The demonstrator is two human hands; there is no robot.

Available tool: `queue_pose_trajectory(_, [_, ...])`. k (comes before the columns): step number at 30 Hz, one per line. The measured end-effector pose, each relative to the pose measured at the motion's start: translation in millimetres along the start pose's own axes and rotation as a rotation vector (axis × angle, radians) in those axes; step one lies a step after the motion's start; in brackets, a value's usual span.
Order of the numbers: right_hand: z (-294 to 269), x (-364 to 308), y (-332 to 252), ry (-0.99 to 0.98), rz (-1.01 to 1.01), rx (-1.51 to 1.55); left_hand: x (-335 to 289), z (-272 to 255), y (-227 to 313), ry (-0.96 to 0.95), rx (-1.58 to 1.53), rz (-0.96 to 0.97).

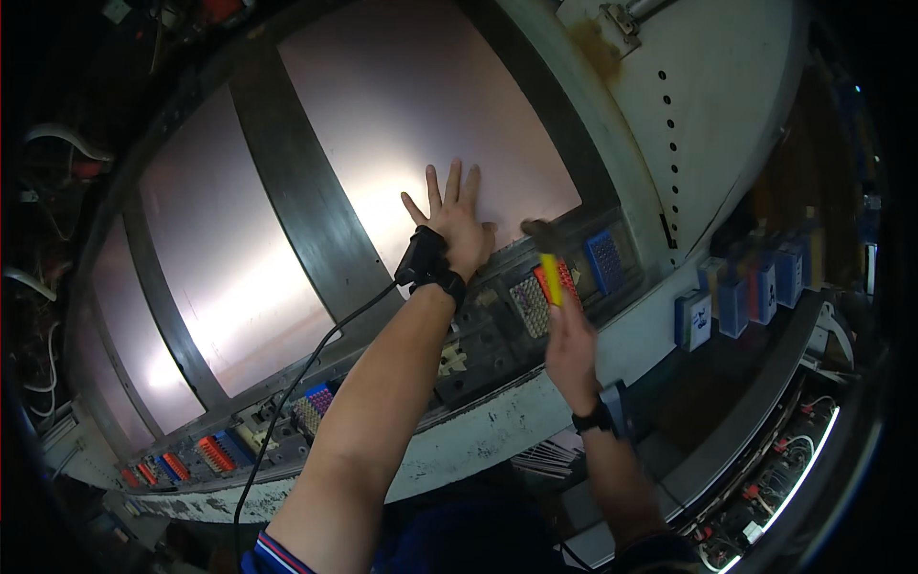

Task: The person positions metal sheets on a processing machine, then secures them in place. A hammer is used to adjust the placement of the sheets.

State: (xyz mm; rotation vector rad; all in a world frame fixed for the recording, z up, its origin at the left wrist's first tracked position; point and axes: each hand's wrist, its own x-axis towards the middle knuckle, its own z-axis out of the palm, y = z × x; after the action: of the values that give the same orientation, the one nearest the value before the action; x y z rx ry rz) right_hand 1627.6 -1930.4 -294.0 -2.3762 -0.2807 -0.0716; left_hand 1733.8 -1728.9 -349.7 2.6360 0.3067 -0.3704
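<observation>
My left hand (457, 228) lies flat, fingers spread, on the near right part of a large shiny copper-coloured sheet (382, 91). Around its wrist is a black strapped device (423, 256) with a cable. In my right hand (571, 349) is a hammer (550, 277) with a yellow handle, closed in the fingers. Its dark head points away from me, close to the sheet's near right corner, and is blurred; whether it touches anything I cannot tell. Beneath and beside the hammer, a grey studded block (530, 304) and a blue one (603, 261) sit along the machine's near edge.
Dark metal strips (296, 182) separate the sheet from another shiny sheet (215, 258) on the left. More red and blue studded blocks (215, 453) line the near rail. Several boxes (693, 320) stand at the right, above a curved shelf with a lit strip (789, 488). The cable (287, 392) runs beside my left forearm.
</observation>
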Motion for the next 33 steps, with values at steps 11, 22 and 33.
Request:
queue_pose_trajectory(11, [-23,0,-6,-0.129,0.219,0.104,-3,5,12,0.036,-0.040,-0.052])
queue_pose_trajectory(22, [-9,-4,-5,-0.168,0.280,0.146,-4,14,9,0.055,-0.100,-0.056])
queue_pose_trajectory(33, [-11,24,-16,-0.144,0.479,0.243,4,0,18,0.020,-0.174,-0.105])
